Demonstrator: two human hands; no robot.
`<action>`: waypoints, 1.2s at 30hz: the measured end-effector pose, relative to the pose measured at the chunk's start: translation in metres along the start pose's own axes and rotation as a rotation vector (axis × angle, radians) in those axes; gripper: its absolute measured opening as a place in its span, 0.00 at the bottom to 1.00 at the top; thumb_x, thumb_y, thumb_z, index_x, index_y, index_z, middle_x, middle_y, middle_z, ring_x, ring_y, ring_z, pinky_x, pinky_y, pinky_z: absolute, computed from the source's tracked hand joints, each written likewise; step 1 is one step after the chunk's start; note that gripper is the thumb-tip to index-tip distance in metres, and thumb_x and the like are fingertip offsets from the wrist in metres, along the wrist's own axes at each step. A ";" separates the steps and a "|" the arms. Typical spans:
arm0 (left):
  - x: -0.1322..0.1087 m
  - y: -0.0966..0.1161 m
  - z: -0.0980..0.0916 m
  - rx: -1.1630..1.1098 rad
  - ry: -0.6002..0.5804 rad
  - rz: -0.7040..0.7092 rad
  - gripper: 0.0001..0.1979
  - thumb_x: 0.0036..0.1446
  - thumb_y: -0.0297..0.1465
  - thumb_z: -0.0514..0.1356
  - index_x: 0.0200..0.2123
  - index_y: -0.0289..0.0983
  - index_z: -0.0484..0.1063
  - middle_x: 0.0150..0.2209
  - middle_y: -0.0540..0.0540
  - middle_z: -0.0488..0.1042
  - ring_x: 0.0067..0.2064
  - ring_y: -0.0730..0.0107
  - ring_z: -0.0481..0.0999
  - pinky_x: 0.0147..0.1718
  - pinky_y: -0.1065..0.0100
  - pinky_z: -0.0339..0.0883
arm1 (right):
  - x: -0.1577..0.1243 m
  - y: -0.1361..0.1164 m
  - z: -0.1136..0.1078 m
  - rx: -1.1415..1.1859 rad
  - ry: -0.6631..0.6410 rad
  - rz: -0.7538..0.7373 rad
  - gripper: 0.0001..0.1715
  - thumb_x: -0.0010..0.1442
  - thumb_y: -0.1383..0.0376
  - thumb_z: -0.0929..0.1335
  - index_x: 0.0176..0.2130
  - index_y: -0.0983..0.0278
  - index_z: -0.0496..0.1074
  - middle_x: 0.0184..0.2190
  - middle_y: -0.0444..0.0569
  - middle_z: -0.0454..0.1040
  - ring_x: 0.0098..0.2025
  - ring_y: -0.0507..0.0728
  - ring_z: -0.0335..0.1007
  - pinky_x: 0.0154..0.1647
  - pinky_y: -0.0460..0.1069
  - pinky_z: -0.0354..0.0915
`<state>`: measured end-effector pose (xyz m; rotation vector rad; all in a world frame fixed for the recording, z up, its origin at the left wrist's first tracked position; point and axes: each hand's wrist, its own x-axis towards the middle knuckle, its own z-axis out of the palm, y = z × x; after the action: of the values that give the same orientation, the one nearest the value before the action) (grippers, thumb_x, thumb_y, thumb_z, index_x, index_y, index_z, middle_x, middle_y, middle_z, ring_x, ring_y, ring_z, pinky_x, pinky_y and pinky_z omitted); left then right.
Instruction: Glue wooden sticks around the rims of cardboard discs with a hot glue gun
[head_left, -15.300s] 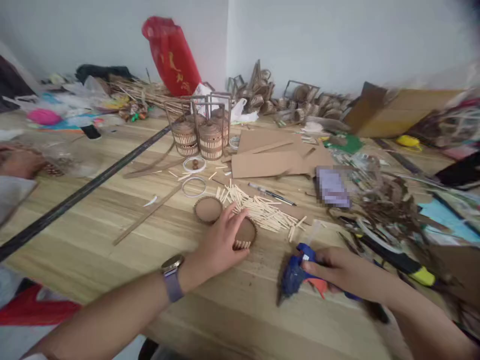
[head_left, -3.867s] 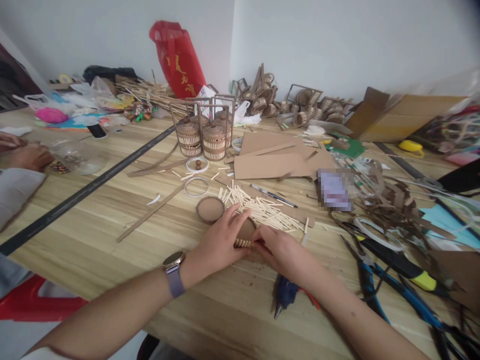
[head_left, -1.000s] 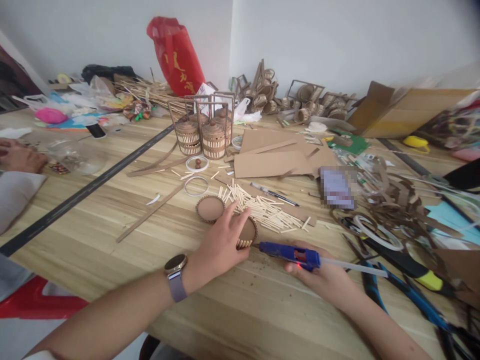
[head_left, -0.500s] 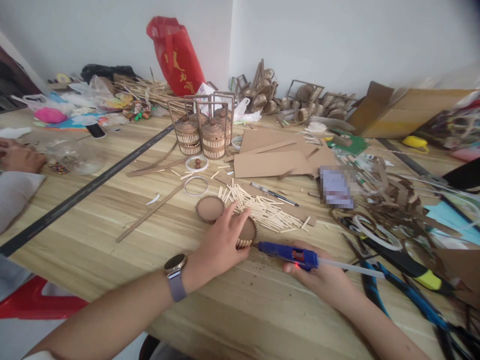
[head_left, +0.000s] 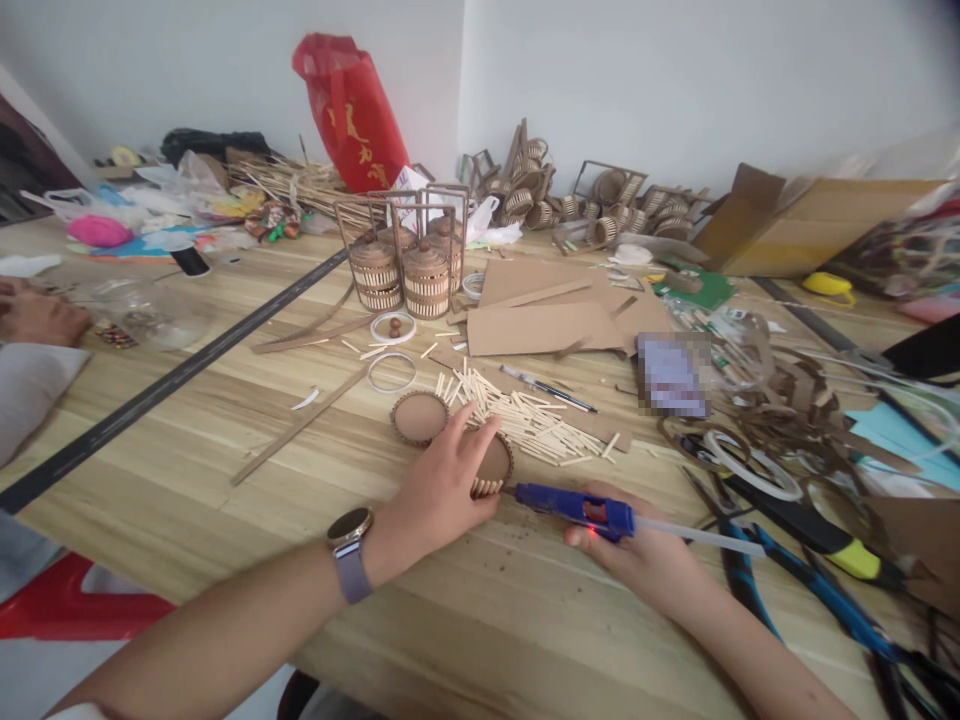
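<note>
My left hand (head_left: pixel 435 490), with a watch on its wrist, grips a small round cardboard tray (head_left: pixel 495 460) whose side is lined with short sticks. Part of that tray is hidden behind the fingers. A blue glue gun (head_left: pixel 570 507) is held in my right hand (head_left: pixel 645 560), its nozzle tip at the right side of the tray's stick-lined wall. A clear glue stick (head_left: pixel 705 535) juts from the gun's back. Just left of the held tray lies a second round tray (head_left: pixel 420 417). Behind both is a heap of short wooden sticks (head_left: pixel 540 425).
Lidded stick baskets (head_left: pixel 427 280) in tall frames stand farther back, near cardboard sheets (head_left: pixel 532 330). Pliers (head_left: pixel 739 560), a cutter (head_left: pixel 825 530) and brown strips crowd the right. Another person's hand (head_left: pixel 45 315) rests at the far left. White rings (head_left: pixel 391 372) lie ahead.
</note>
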<state>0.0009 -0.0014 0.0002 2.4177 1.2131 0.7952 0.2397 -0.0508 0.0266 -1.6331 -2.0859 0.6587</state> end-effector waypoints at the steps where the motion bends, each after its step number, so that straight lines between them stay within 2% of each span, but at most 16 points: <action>1: 0.000 0.000 0.000 0.001 0.000 0.000 0.46 0.48 0.25 0.65 0.66 0.46 0.46 0.68 0.38 0.45 0.65 0.45 0.58 0.58 0.48 0.63 | 0.000 0.000 0.000 -0.005 0.004 0.000 0.20 0.56 0.47 0.65 0.24 0.58 0.64 0.20 0.45 0.69 0.24 0.57 0.68 0.25 0.49 0.63; 9: 0.001 0.001 0.000 0.020 -0.016 -0.007 0.45 0.48 0.25 0.66 0.65 0.45 0.46 0.67 0.37 0.45 0.65 0.44 0.58 0.57 0.48 0.63 | -0.001 0.003 0.003 0.026 0.009 0.028 0.20 0.54 0.47 0.67 0.25 0.59 0.67 0.23 0.47 0.73 0.28 0.60 0.72 0.30 0.51 0.68; 13: 0.001 0.000 -0.001 0.016 -0.024 -0.004 0.46 0.48 0.25 0.66 0.65 0.45 0.45 0.67 0.37 0.45 0.65 0.45 0.58 0.57 0.49 0.64 | 0.001 0.003 0.000 0.104 0.096 0.058 0.20 0.54 0.47 0.66 0.30 0.60 0.72 0.29 0.51 0.77 0.32 0.62 0.74 0.34 0.53 0.70; 15: 0.001 0.000 -0.001 0.019 -0.024 0.000 0.46 0.48 0.25 0.66 0.65 0.44 0.46 0.67 0.36 0.45 0.64 0.45 0.58 0.57 0.50 0.64 | 0.002 0.005 -0.007 0.148 0.097 0.068 0.22 0.55 0.45 0.64 0.29 0.60 0.72 0.29 0.51 0.77 0.32 0.61 0.73 0.34 0.53 0.69; 17: 0.001 -0.001 -0.001 0.021 -0.019 0.009 0.45 0.48 0.25 0.66 0.65 0.44 0.46 0.67 0.36 0.45 0.65 0.45 0.58 0.57 0.50 0.64 | 0.003 0.009 -0.017 0.213 -0.008 0.093 0.26 0.56 0.42 0.64 0.28 0.61 0.72 0.25 0.48 0.74 0.28 0.58 0.69 0.29 0.51 0.67; 20: 0.001 -0.002 -0.001 0.014 -0.016 0.023 0.45 0.48 0.24 0.66 0.65 0.44 0.47 0.67 0.37 0.44 0.65 0.46 0.58 0.58 0.50 0.63 | 0.001 0.016 -0.031 0.364 -0.339 0.204 0.33 0.53 0.37 0.63 0.28 0.63 0.72 0.20 0.44 0.66 0.21 0.52 0.60 0.20 0.45 0.59; 22: 0.002 -0.002 -0.001 0.003 -0.015 0.027 0.44 0.48 0.24 0.66 0.65 0.44 0.47 0.68 0.37 0.43 0.65 0.46 0.58 0.59 0.50 0.62 | -0.001 0.019 -0.037 0.453 -0.543 0.290 0.36 0.51 0.34 0.64 0.30 0.65 0.71 0.22 0.45 0.67 0.21 0.50 0.60 0.19 0.44 0.57; 24: 0.002 -0.001 -0.001 -0.004 -0.014 0.026 0.44 0.48 0.24 0.65 0.65 0.43 0.48 0.68 0.37 0.42 0.65 0.45 0.57 0.59 0.50 0.62 | -0.003 0.021 -0.040 0.454 -0.640 0.330 0.36 0.51 0.34 0.64 0.31 0.65 0.70 0.24 0.46 0.69 0.23 0.50 0.62 0.21 0.44 0.59; 26: 0.002 -0.001 -0.001 -0.007 -0.013 0.022 0.43 0.47 0.24 0.66 0.64 0.43 0.49 0.68 0.36 0.40 0.65 0.45 0.56 0.59 0.50 0.61 | -0.004 0.020 -0.042 0.320 -0.619 0.293 0.34 0.53 0.35 0.63 0.28 0.64 0.68 0.23 0.45 0.69 0.23 0.51 0.62 0.23 0.45 0.58; 28: 0.003 -0.001 -0.001 -0.015 -0.013 0.022 0.43 0.47 0.24 0.65 0.64 0.42 0.50 0.68 0.36 0.39 0.65 0.46 0.58 0.60 0.51 0.61 | -0.005 0.018 -0.045 0.093 -0.550 0.241 0.33 0.57 0.38 0.61 0.25 0.63 0.67 0.20 0.44 0.67 0.23 0.52 0.61 0.24 0.46 0.56; 33: 0.004 -0.003 0.000 -0.044 -0.016 0.044 0.43 0.47 0.24 0.65 0.64 0.43 0.49 0.69 0.37 0.36 0.63 0.49 0.61 0.60 0.53 0.61 | 0.003 0.007 -0.057 -0.389 -0.277 0.252 0.22 0.60 0.50 0.63 0.23 0.61 0.69 0.20 0.46 0.71 0.23 0.56 0.66 0.22 0.47 0.55; 36: 0.004 -0.003 0.000 -0.045 -0.022 0.049 0.43 0.48 0.25 0.65 0.65 0.43 0.49 0.69 0.38 0.35 0.65 0.47 0.58 0.61 0.51 0.60 | 0.017 -0.001 -0.056 -0.464 -0.094 0.039 0.10 0.59 0.62 0.64 0.27 0.61 0.69 0.26 0.49 0.74 0.31 0.58 0.71 0.30 0.49 0.61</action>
<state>0.0004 0.0036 -0.0002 2.4222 1.1193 0.7988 0.2677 -0.0283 0.0721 -1.9165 -2.4115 0.2745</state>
